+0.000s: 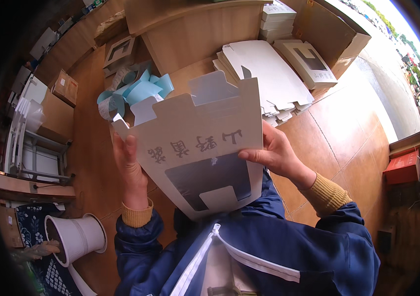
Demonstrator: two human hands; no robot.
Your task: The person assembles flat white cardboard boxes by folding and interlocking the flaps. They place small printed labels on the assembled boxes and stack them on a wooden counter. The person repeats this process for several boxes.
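Between my two hands I hold a white cardboard gift box (195,140) with dark printed characters and a dark window in its front panel. Its far end stands open, with tabs and flaps sticking up. My left hand (130,160) grips the left edge near an upright tab. On the right side my right hand (279,153) holds the box, its thumb lying across the front panel and its fingers behind, out of sight. The near end of the box rests close to my lap. Just beyond the box's left corner lies a heap of light blue ribbon (143,89).
A stack of flat white cartons (264,69) lies beyond the box, with a folded windowed box (306,61) beside it. A large brown carton (330,29) stands at far right. A white bin (79,239) lies at lower left; a red box (402,166) sits at right.
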